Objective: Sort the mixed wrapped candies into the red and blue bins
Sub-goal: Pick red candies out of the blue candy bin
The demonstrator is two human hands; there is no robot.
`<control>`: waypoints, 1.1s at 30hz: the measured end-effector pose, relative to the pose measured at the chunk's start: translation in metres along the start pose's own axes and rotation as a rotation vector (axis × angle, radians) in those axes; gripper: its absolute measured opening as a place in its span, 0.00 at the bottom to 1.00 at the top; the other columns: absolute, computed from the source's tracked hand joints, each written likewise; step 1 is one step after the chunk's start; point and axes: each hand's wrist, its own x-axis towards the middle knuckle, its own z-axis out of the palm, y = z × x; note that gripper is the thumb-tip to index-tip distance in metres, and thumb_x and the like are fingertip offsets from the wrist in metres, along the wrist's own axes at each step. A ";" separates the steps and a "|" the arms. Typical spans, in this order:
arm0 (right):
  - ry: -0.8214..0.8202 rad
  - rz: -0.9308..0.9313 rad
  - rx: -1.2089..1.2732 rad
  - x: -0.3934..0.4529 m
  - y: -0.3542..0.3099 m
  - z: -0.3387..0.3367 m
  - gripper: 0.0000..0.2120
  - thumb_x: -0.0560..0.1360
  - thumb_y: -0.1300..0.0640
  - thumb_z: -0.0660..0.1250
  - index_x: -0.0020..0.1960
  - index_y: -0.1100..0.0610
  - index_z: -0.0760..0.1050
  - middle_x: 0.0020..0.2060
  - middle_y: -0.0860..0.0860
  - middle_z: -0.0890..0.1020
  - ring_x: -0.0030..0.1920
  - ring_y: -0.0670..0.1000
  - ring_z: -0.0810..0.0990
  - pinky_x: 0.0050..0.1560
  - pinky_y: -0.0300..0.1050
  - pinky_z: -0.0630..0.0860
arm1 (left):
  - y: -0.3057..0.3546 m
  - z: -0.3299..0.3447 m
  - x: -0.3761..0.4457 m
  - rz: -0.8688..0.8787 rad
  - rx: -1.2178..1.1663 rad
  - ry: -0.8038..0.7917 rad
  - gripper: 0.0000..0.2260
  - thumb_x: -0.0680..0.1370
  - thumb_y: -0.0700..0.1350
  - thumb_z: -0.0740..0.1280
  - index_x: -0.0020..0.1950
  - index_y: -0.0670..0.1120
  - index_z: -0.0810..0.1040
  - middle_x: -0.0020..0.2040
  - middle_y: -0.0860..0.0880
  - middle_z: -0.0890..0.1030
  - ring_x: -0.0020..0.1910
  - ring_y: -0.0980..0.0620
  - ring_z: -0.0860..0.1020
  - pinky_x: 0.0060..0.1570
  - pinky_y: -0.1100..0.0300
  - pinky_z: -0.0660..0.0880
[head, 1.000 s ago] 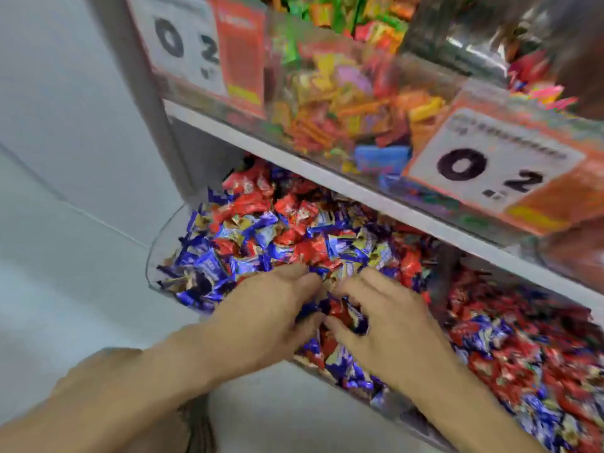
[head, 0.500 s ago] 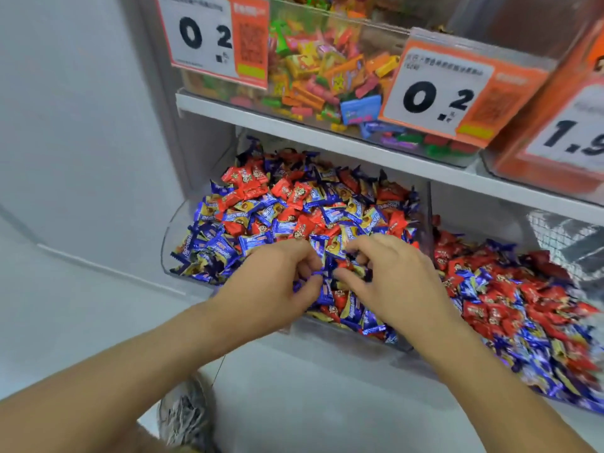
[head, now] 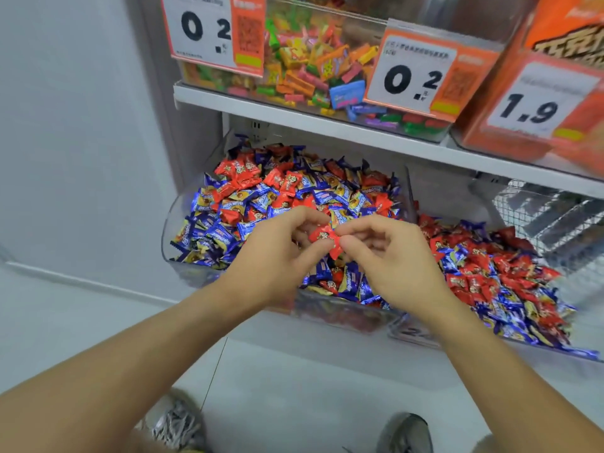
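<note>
**Presently: one red candy held between both hands over the left bin**

Centrally, a red wrapped candy [head: 325, 238] is held above the front of the left clear bin [head: 170, 223]; the left hand [head: 277, 256] pinches its left end between thumb and curled fingers; the right hand [head: 389, 256] pinches its right end likewise, remaining fingers loosely curled; neither hand is flat or spread.

Left clear bin: heaped with mixed red and blue wrapped candies [head: 287, 191], blue more frequent toward its front left corner, red clustered toward the back.

Right clear bin [head: 411, 338]: just beside the left one, separated by a transparent divider wall; also holds a mix of red and blue wrappers [head: 490, 273], red dominant near the top of the pile.

Shelf above [head: 294, 116]: white edge; carries a clear tub of multicoloured sweets [head: 310, 67]; price tags reading 0.2 at left [head: 209, 27] and centre [head: 411, 80]; a tag reading 1.9 [head: 536, 109] on an orange container at right.

Wire mesh basket [head: 549, 210] sits behind the right bin; contents unclear.

Lower edge of view: two shoes [head: 176, 423] on a pale floor.
</note>
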 end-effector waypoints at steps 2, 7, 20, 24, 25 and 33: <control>-0.071 0.088 0.206 -0.006 -0.001 0.003 0.05 0.78 0.64 0.68 0.53 0.59 0.81 0.38 0.55 0.84 0.37 0.50 0.85 0.38 0.42 0.81 | 0.004 -0.003 -0.006 -0.097 -0.150 -0.002 0.08 0.76 0.43 0.73 0.54 0.47 0.80 0.41 0.47 0.82 0.36 0.49 0.82 0.40 0.54 0.81; -0.220 0.143 0.454 -0.022 -0.003 0.025 0.11 0.71 0.60 0.74 0.52 0.61 0.79 0.38 0.59 0.83 0.40 0.60 0.86 0.43 0.52 0.84 | 0.004 -0.018 -0.038 -0.297 -0.387 -0.001 0.06 0.75 0.37 0.73 0.49 0.39 0.78 0.37 0.42 0.83 0.33 0.47 0.83 0.34 0.57 0.80; -0.073 0.088 0.002 -0.030 -0.013 0.090 0.08 0.69 0.58 0.80 0.44 0.55 0.83 0.34 0.52 0.85 0.32 0.50 0.84 0.33 0.34 0.77 | -0.064 -0.043 -0.078 -0.760 -0.790 0.297 0.18 0.76 0.55 0.71 0.50 0.40 0.79 0.40 0.44 0.82 0.45 0.46 0.82 0.52 0.51 0.81; -0.097 0.142 0.066 -0.027 -0.015 0.090 0.08 0.69 0.59 0.79 0.45 0.57 0.82 0.32 0.53 0.85 0.31 0.50 0.85 0.31 0.38 0.79 | -0.068 -0.035 -0.081 -0.723 -0.592 0.308 0.17 0.78 0.56 0.68 0.47 0.41 0.78 0.41 0.45 0.85 0.42 0.48 0.82 0.44 0.54 0.77; -0.112 0.141 0.066 -0.027 -0.015 0.088 0.08 0.70 0.60 0.79 0.46 0.58 0.82 0.33 0.52 0.86 0.32 0.50 0.86 0.33 0.40 0.80 | -0.071 -0.034 -0.083 -0.719 -0.547 0.311 0.17 0.78 0.55 0.68 0.48 0.40 0.78 0.43 0.44 0.85 0.42 0.48 0.81 0.43 0.53 0.76; -0.056 0.084 0.093 -0.020 -0.013 0.061 0.06 0.73 0.61 0.75 0.48 0.51 0.83 0.35 0.51 0.85 0.30 0.52 0.84 0.37 0.50 0.83 | -0.071 -0.047 -0.083 -0.521 0.039 0.272 0.12 0.79 0.52 0.67 0.40 0.47 0.80 0.36 0.50 0.84 0.35 0.50 0.84 0.41 0.49 0.82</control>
